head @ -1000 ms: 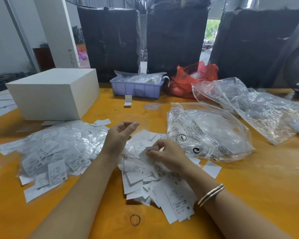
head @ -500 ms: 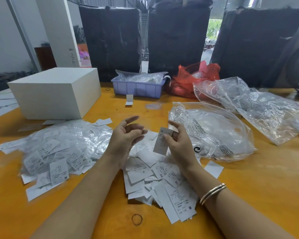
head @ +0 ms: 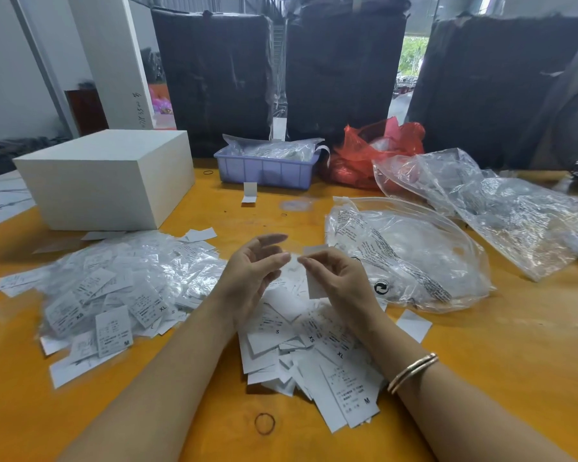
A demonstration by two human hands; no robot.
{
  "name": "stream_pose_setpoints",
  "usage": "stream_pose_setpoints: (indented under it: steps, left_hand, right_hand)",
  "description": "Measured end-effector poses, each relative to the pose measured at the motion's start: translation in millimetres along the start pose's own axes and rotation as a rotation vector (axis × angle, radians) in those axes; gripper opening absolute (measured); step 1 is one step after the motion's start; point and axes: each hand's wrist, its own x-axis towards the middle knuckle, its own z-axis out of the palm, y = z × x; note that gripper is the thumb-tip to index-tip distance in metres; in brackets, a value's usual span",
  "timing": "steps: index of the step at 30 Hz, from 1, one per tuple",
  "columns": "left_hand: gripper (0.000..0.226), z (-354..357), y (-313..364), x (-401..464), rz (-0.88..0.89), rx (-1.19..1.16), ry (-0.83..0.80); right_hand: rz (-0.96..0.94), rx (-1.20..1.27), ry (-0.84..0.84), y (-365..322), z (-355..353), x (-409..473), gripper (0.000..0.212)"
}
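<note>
hands [head: 342,283] now closer around label [head: 316,288].

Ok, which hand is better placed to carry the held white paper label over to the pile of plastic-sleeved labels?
Probably the left hand: it is open, its fingertips almost at the white paper label pinched by the right hand, and it is nearer the pile of plastic-sleeved labels.

I see the orange table [head: 481,378] bearing loose labels [head: 314,355] beneath the left hand [head: 251,278] and right hand [head: 341,281], bagged labels [head: 121,288] to their left, a white box [head: 107,181] beyond those, a clear bag [head: 407,261] to their right, and a blue tray [head: 267,170] and red bag [head: 364,155] farther ahead.
</note>
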Motion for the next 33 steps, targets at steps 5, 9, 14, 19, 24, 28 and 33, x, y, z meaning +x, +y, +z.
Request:
stream_pose_setpoints:
  steps: [5,9,14,19,24,28,33]
  left_hand:
    - [0.024,0.4,-1.9,-0.8,-0.102,0.036,-0.049]
    - [0.012,1.9,-2.5,1.1,-0.058,0.016,0.057]
    - [0.023,1.3,0.9,1.6,-0.019,-0.043,0.162]
    - [0.026,0.6,1.4,0.9,0.007,-0.064,0.202]
    - [0.029,1.7,0.9,1.5,0.026,-0.044,0.224]
    - [0.027,0.6,0.1,0.9,0.027,-0.037,0.215]
    - [0.025,1.2,-0.1,1.4,0.012,-0.031,0.208]
  right_hand:
    - [-0.030,-0.082,0.007,1.1,3.0,-0.6,0.009]
    - [-0.048,0.019,0.073,-0.2,3.1,-0.4,0.020]
    - [-0.029,0.191,0.117,-3.0,2.9,-2.4,0.043]
    - [0.005,0.241,0.152,-2.0,4.9,-3.3,0.006]
    - [0.054,0.174,0.124,-3.0,8.4,-4.1,0.012]
    - [0.078,0.168,0.150,-1.8,7.4,-4.0,0.011]
    - [0.062,0.114,0.098,-1.8,8.1,-2.9,0.013]
